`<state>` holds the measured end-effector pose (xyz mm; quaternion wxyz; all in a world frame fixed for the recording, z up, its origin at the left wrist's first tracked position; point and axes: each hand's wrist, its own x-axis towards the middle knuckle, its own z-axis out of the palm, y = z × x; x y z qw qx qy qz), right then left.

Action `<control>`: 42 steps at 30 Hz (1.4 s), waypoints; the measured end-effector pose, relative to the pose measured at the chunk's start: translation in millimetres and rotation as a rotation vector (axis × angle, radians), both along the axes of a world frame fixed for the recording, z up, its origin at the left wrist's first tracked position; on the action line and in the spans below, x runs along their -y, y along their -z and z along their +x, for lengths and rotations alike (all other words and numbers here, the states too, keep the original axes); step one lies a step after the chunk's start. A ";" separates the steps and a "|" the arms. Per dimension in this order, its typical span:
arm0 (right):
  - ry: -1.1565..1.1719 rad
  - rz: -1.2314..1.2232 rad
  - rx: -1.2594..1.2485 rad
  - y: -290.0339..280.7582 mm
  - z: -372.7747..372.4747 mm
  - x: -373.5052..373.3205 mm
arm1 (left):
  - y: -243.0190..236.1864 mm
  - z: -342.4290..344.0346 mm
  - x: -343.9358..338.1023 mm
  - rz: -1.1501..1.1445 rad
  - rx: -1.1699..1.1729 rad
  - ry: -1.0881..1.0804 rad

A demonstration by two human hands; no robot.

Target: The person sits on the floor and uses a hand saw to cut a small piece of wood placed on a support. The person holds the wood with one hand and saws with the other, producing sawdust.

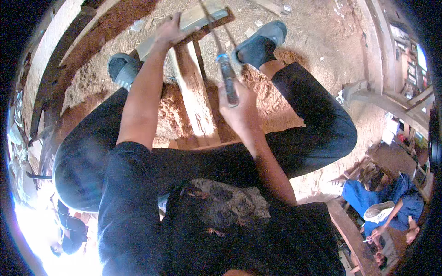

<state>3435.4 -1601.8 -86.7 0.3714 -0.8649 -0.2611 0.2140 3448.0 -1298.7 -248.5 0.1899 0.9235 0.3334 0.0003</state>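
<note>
My right hand [239, 105] is closed round the dark handle of a long, thin-shafted hand tool [225, 69] with a blue collar. Its shaft runs up and away over a wooden board [205, 17], and the exact tip is not clear. Across that board lies my left hand [169, 33], thumb along the near side and fingers toward the far side, holding it. A pale wooden beam [193, 87] extends from under the board toward my lap. My two shoes flank the wood, the left shoe [123, 69] close to the board's left end.
Sawdust and shavings [170, 110] cover the ground between my legs. Timber frames stand at left [50, 55] and right [391, 103]. At lower right a person in blue clothes [382, 202] sits near a wooden plank [352, 239]. Another person in dark clothing [71, 230] is at lower left.
</note>
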 end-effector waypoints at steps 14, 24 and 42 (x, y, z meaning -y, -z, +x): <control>-0.166 0.005 0.035 10.7 5.3 41.5 | -0.3 5.7 -17.6 0.019 -0.007 0.098; -0.112 0.064 0.010 54.7 42.5 -22.7 | -6.6 3.7 -14.5 0.122 -0.097 0.074; -0.074 0.091 0.036 72.5 56.8 -30.9 | 8.9 0.5 -10.5 0.048 0.004 0.022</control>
